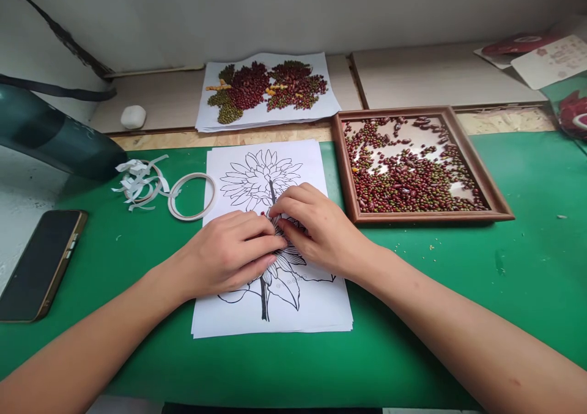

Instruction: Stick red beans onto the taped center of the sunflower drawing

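A white sheet with a black line drawing of flowers lies on the green mat. Both hands rest on the middle of the drawing, fingertips meeting over the lower flower. My left hand lies palm down with its fingers pressed together on the paper. My right hand is curled, its fingertips pinched on the paper beside the left fingers. A small red bean shows just above the left fingers. What the fingertips hold is hidden.
A wooden tray of red and green beans stands to the right. A tape ring and paper strips lie at the left, a phone further left. A finished bean picture lies behind.
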### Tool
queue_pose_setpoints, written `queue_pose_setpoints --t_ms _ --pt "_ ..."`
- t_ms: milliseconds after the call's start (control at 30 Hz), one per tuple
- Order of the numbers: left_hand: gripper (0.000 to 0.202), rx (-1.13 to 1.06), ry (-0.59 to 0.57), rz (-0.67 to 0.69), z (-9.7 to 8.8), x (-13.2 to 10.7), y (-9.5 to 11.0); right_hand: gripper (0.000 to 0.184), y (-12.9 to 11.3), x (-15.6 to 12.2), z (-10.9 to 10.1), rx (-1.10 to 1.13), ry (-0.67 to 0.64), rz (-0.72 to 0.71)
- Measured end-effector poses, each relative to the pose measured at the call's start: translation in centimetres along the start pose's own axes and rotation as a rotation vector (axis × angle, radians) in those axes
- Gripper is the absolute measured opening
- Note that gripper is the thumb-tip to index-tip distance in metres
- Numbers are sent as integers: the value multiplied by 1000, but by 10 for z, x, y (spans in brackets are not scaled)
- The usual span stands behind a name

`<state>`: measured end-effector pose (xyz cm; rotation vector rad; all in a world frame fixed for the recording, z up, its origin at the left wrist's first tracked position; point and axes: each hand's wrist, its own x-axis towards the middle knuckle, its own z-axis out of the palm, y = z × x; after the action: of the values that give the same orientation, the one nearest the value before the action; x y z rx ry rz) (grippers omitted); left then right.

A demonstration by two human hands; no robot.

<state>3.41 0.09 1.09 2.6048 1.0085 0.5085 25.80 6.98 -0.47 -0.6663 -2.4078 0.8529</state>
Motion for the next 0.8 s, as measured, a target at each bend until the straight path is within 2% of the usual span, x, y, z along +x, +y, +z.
queue_pose_setpoints --t_ms 800 --pt "16 96 116 -71 1 -1 1 21 0 0 -1 1 -6 6"
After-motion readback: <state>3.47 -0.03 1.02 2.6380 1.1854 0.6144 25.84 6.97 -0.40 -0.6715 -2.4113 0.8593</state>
